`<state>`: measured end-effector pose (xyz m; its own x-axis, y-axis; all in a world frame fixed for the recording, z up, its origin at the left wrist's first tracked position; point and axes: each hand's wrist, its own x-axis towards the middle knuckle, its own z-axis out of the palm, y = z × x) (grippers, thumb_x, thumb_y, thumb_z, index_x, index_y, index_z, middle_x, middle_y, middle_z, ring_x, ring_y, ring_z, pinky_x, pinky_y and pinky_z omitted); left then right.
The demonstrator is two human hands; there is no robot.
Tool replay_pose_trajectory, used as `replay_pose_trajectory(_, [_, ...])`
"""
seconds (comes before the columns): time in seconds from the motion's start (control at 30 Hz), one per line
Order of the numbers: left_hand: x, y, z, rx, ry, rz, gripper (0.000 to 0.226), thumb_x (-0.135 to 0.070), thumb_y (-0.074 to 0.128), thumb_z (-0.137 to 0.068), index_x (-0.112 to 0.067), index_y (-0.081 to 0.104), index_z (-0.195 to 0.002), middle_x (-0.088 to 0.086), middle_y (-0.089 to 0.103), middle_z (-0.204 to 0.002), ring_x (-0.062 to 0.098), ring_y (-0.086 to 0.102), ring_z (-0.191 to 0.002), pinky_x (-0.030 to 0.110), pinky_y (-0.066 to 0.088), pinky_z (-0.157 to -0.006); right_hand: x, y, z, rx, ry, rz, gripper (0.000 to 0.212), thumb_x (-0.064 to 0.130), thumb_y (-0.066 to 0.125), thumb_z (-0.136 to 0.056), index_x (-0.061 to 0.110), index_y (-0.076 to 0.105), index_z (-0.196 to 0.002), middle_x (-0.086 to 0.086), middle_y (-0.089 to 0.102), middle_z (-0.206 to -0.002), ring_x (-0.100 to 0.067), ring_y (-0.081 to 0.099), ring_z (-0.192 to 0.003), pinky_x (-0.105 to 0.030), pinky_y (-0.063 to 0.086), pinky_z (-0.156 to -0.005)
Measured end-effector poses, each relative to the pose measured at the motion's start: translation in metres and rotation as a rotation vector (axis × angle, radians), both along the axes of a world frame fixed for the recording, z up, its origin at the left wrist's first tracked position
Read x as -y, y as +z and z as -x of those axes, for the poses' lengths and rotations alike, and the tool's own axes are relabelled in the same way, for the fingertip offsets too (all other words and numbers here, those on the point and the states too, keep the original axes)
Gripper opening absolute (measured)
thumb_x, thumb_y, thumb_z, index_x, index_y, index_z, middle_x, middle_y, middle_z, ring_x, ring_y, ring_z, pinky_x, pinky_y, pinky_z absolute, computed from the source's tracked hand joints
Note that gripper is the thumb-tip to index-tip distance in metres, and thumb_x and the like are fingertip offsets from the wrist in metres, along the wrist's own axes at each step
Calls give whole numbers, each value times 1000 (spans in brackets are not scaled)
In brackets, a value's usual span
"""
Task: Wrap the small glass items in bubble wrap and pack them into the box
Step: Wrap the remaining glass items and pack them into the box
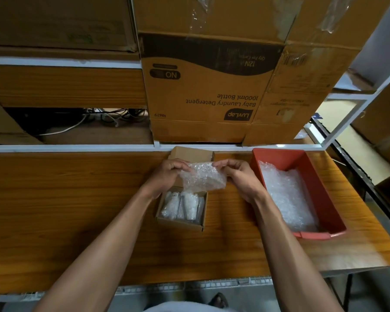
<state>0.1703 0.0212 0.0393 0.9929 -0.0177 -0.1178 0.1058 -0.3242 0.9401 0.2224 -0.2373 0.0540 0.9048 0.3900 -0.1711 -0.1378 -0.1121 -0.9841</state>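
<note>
Head view: the left hand (167, 174) and right hand (239, 176) each pinch an upper corner of a bubble wrap sheet (202, 176), stretched between them above the table. Directly below the sheet and the hands sits the small open cardboard box (180, 222), holding wrapped glass items (182, 204) side by side. Right of the right hand, a red tray (324, 199) holds more bubble wrap on the wooden table (65, 210).

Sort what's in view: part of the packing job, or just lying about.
Job: bubble wrap sheet held by left hand and right hand; small box of wrapped items; red bin of wrap.
Lying about: stacked cartons; cables.
</note>
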Motion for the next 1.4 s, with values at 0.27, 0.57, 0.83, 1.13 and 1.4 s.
replay_pose_trajectory(0.27, [-3,2,-2,49,70,300,29,-26,70,-101,-28,66,-129,-4,72,-126,13,68,-119,35,58,-97,-6,5,1,130,-22,59,21,12,77,-94,26,77,-110,-4,64,-88,-13,55,-75,-25,51,-74])
replay_pose_trajectory(0.57, [4,-1,1,94,169,249,20,-28,79,-94,-18,72,-110,3,77,-107,22,72,-106,41,57,-99,-16,6,0,284,-189,139,19,15,77,-95,26,73,-111,-1,77,-98,-13,74,-96,-36,63,-89])
replay_pose_trajectory(0.83, [37,3,11,165,98,246,20,-14,84,-88,-21,76,-105,-1,79,-110,18,73,-108,39,58,-101,-50,4,9,407,-316,160,15,13,79,-91,22,77,-103,10,78,-87,0,73,-83,-27,61,-77])
replay_pose_trajectory(1.13, [37,5,11,187,103,229,44,-13,85,-87,-30,70,-126,-9,73,-123,11,71,-114,33,59,-98,-43,6,13,292,-100,151,30,-1,72,-87,22,77,-105,-1,79,-96,-20,76,-92,-50,63,-85])
replay_pose_trajectory(1.4, [26,-7,9,123,237,329,40,-10,76,-95,-24,69,-131,2,74,-120,17,72,-110,30,60,-88,-40,1,25,37,145,-28,49,24,82,-93,17,60,-137,-2,77,-119,-17,73,-115,-36,58,-102])
